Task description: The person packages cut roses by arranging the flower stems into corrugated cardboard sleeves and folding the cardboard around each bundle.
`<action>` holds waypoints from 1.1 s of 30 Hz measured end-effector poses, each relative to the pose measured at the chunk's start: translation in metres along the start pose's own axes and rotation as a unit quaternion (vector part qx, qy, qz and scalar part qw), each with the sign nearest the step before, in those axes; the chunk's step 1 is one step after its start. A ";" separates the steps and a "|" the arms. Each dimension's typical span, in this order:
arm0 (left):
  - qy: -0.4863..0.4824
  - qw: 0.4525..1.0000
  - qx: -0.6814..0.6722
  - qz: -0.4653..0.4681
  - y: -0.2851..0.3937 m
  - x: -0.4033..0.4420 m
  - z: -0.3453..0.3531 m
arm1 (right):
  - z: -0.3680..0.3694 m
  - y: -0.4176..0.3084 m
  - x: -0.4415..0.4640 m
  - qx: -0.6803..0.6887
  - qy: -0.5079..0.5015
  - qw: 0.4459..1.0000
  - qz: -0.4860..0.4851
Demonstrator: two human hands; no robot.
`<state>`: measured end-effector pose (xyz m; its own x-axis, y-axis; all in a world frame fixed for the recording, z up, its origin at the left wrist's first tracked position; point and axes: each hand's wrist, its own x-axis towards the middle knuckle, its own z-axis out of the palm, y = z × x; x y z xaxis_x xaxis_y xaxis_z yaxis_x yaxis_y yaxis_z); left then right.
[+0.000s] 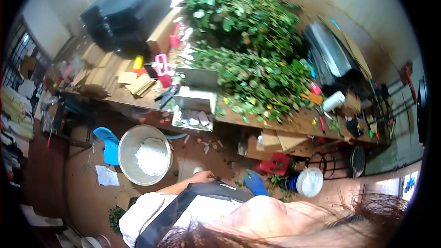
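Note:
My left hand (205, 177) is bare and hangs low in front of the black apron (206, 190), its fingers loosely bent with nothing visible in them. Beside it, to the right, is what looks like my right hand (255, 183) in a blue glove, stretched out; its separate fingers are hard to make out. Neither hand touches the workbench. On the bench lies a large heap of leafy green stems (257, 64). A metal box-like stand (195, 92) stands left of the heap, with small scraps in its lower tray.
A pale bucket (124, 156) with white material inside stands on the floor beside a blue plastic piece (108, 146). At right are a white-lidded pail (309, 182) and a red stool (274, 164). Cardboard pieces (140, 85), pliers (168, 94) and black bundles (126, 18) occupy the bench.

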<state>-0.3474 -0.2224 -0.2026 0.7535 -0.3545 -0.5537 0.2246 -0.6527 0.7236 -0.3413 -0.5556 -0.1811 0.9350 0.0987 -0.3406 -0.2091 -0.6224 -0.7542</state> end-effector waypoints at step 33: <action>0.845 0.464 0.256 0.075 0.078 -0.084 -0.895 | 0.045 -0.436 0.257 -0.069 -0.089 0.905 -0.410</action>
<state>0.1600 0.3553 0.2690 0.2431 0.3262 0.9135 0.2402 -0.9327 0.2691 -0.0224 -0.2237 0.0351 0.6963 0.6872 0.2073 0.5836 -0.3740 -0.7208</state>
